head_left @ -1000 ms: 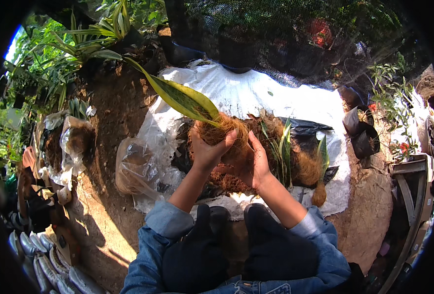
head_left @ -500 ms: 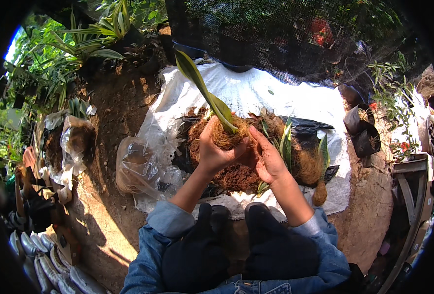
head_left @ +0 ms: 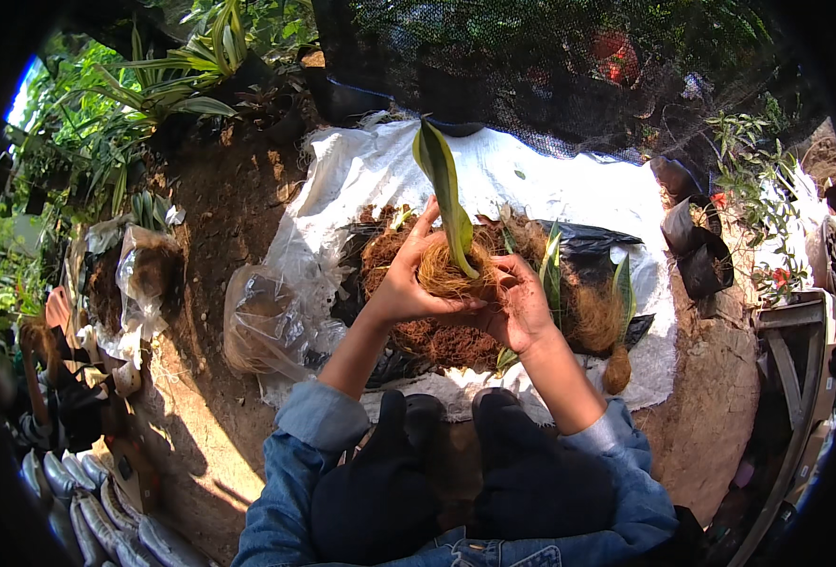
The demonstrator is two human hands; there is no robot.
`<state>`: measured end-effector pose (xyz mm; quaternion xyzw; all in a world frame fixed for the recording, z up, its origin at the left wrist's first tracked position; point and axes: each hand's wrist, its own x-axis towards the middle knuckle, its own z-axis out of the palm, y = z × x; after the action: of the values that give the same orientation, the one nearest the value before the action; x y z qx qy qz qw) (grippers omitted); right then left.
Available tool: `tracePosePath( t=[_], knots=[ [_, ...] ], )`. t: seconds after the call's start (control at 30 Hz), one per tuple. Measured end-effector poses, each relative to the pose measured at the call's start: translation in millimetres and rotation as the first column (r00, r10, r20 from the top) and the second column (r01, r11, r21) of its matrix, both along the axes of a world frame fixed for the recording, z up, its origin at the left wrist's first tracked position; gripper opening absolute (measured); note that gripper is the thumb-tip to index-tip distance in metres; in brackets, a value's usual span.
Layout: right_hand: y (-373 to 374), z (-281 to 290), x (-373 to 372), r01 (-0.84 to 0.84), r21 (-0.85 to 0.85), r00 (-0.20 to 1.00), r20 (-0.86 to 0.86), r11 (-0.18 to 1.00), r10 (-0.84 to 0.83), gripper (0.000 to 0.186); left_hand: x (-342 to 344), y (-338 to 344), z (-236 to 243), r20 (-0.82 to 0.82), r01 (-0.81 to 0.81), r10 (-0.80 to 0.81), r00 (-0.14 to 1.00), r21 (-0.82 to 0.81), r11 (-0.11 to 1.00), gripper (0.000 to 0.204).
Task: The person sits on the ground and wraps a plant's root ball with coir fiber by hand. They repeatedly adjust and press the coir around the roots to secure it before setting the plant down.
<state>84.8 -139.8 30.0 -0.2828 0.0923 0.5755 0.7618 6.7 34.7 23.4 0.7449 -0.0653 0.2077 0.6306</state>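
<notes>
Between my hands is a snake plant (head_left: 445, 184), a broad yellow-edged leaf rising from a ball of brown coconut fibre (head_left: 448, 271). My left hand (head_left: 409, 283) is wrapped round the ball's left side and underside. At its right side, the bent fingers of my right hand (head_left: 524, 307) press against the fibre; some fingertips are hidden. Below lies a heap of dark reddish coir (head_left: 456, 347) on black plastic. To the right, more snake plants (head_left: 552, 269) with fibre-wrapped roots (head_left: 592, 319) rest on the white sheet (head_left: 649, 283).
A clear plastic bag of fibre (head_left: 265, 321) lies left of the heap. Black nursery bags (head_left: 699, 260) stand at the right edge of the sheet, before a wooden frame (head_left: 796, 354). Dark netting (head_left: 531, 76) hangs at the back. Filled silvery bags (head_left: 106, 515) are stacked lower left.
The snake plant's leaf has swung from leaning left to nearly upright. My left hand has turned round the fibre ball, its fingers showing higher; my right hand stays at the ball's right side.
</notes>
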Motion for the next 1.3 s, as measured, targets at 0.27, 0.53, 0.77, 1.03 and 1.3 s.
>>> tracePosePath(
  t=[0.27, 0.53, 0.77, 1.03, 1.3],
  knots=[
    [0, 0, 6, 0.01, 0.158, 0.99, -0.141, 0.987, 0.012, 0.076, -4, -18, -1, -0.097, 0.043, -0.069, 0.993, -0.245, 0.969, 0.073],
    [3, -7, 3, 0.064, 0.299, 0.952, -0.306, 0.952, 0.032, 0.07, -6, -29, 6, -0.147, -0.324, 0.294, 0.944, -0.263, 0.909, 0.051],
    [1, -11, 5, -0.042, 0.14, 0.979, -0.193, 0.989, 0.069, 0.037, -8, -34, 11, -0.297, -0.533, 0.449, 0.843, -0.346, 0.772, 0.032],
    [0, -11, 0, -0.035, -0.02, 0.999, -0.033, 0.999, 0.034, 0.038, -6, -30, 16, -0.255, -0.596, 0.539, 0.803, -0.339, 0.728, 0.032],
    [1, -25, -13, -0.079, -0.04, 0.994, -0.083, 0.996, 0.075, 0.031, -7, -31, 20, -0.323, -0.593, 0.498, 0.805, -0.478, 0.648, 0.035]
  ],
)
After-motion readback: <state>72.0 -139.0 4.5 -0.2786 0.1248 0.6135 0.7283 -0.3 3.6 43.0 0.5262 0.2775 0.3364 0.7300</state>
